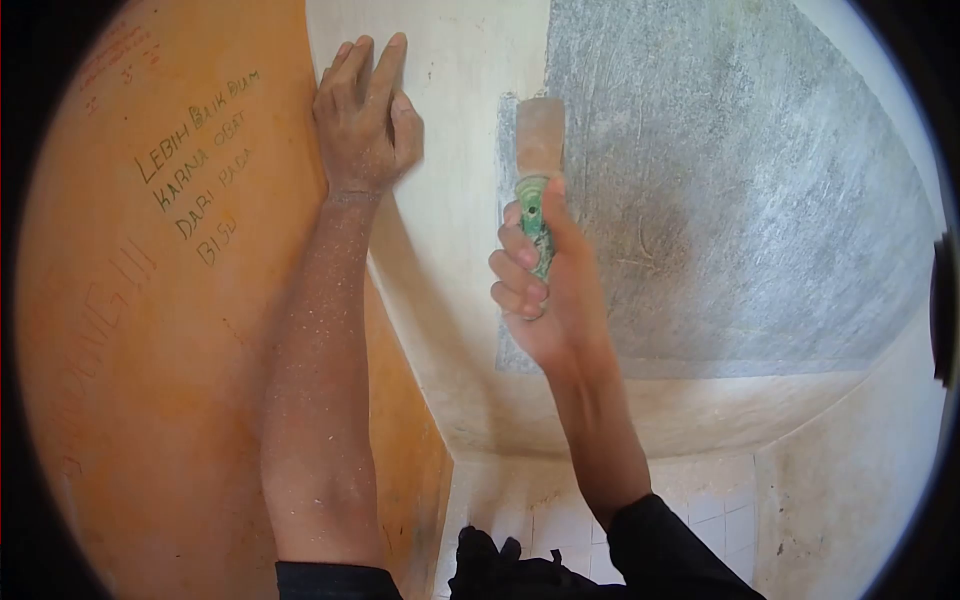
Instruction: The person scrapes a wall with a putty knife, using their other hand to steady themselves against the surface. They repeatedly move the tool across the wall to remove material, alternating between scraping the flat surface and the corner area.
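Observation:
My right hand (555, 270) is wrapped around the green, worn handle of a putty knife (541, 138). Its brownish flat blade points up and overlaps the left edge of a grey rectangular patch (720, 200) on the wall. My left hand (365, 125) rests with fingers stretched out against the pale wall (455, 120), close to where it meets an orange surface. Light specks dot the left forearm.
The orange wall (110, 330) on the left carries handwritten words in dark and red marks. White floor tiles (720, 520) show below, beside a dark shape (510, 570). A dark object (942, 310) stands at the far right edge.

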Demonstrator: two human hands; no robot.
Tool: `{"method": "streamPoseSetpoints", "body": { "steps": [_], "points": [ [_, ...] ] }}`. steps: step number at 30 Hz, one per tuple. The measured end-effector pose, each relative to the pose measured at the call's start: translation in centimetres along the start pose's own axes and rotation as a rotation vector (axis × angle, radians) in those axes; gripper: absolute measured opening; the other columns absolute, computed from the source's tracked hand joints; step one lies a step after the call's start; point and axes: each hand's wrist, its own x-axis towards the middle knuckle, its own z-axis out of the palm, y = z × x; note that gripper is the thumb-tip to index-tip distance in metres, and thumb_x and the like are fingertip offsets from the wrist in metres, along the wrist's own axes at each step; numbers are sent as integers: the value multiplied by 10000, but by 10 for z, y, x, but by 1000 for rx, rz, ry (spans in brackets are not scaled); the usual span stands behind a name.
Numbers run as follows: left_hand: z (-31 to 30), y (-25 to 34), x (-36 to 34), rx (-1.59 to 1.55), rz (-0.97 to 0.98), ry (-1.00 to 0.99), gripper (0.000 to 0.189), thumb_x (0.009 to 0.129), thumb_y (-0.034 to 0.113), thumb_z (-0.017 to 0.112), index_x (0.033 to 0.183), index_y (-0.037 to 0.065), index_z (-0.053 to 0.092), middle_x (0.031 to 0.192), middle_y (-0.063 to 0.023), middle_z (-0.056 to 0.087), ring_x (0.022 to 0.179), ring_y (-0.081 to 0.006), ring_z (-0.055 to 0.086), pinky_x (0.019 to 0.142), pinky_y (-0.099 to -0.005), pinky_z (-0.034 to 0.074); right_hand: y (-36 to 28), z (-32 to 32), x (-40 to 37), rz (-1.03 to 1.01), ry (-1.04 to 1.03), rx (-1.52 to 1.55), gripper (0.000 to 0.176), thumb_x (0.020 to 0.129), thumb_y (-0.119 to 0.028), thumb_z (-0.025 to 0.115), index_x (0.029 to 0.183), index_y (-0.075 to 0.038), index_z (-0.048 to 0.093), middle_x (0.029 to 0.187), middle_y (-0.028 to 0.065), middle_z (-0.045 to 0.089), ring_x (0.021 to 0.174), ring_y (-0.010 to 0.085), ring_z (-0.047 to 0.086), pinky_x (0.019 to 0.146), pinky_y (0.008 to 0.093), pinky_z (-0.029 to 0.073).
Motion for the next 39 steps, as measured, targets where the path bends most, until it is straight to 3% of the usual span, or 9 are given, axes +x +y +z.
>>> {"method": "streamPoseSetpoints", "body": {
  "steps": [3,10,21,24,29,31,33,36,39],
  "points": [
    [2,0,-1,-8,2,9,569,834,103,517,1399,129,581,1399,-165,477,1329,-337,429,1117,-454,333,15,-13,-4,-5,71,17,389,1041,-508,472,928,-137,508,643,-65,398,451,33,296,388,201,200],
    [2,-1,1,-6,2,17,566,827,92,522,1388,124,591,1385,-171,487,1305,-345,440,1111,-450,340,-5,12,19,-73,-65,-26,418,1025,-560,467,933,-155,513,654,-74,399,456,29,297,401,202,206],
    [1,0,0,-29,6,20,556,832,95,526,1383,125,596,1380,-163,491,1315,-344,437,1111,-448,341,23,-4,1,3,75,99,419,1035,-539,461,927,-136,502,655,-61,391,445,45,273,388,209,191],
    [0,-2,0,-20,-3,22,552,838,107,529,1387,129,593,1382,-158,490,1319,-342,439,1113,-448,338,3,-4,14,19,-77,107,414,1037,-531,461,929,-134,502,654,-59,392,444,47,274,389,206,188],
    [4,-3,1,-35,5,28,552,841,113,539,1390,135,592,1384,-155,488,1323,-339,446,1114,-452,338,10,-14,0,28,-22,107,407,1041,-515,462,937,-125,511,651,-57,402,453,44,296,395,198,194],
    [4,-4,2,2,17,70,551,816,138,536,1361,159,617,1340,-153,527,1261,-349,492,1079,-459,385,3,-6,10,58,-50,93,406,1043,-511,460,939,-123,513,648,-58,404,458,42,306,398,195,198],
    [1,-2,-1,-20,5,42,555,825,117,539,1375,147,605,1361,-157,507,1293,-345,466,1095,-455,363,-10,6,27,-45,-105,41,419,1039,-526,457,936,-124,511,635,-60,400,449,39,298,389,199,192],
    [-1,-3,1,-41,9,22,557,835,97,541,1389,134,594,1384,-162,483,1325,-341,439,1112,-452,341,-14,23,19,-47,-93,125,433,1032,-544,456,926,-128,511,621,-61,394,435,40,289,376,204,182],
    [1,0,0,-36,2,22,557,837,97,541,1390,134,593,1386,-165,482,1323,-343,438,1111,-451,342,15,-4,7,-4,8,156,440,1030,-550,454,918,-129,515,615,-59,389,429,47,273,368,216,180]
  ]
}}
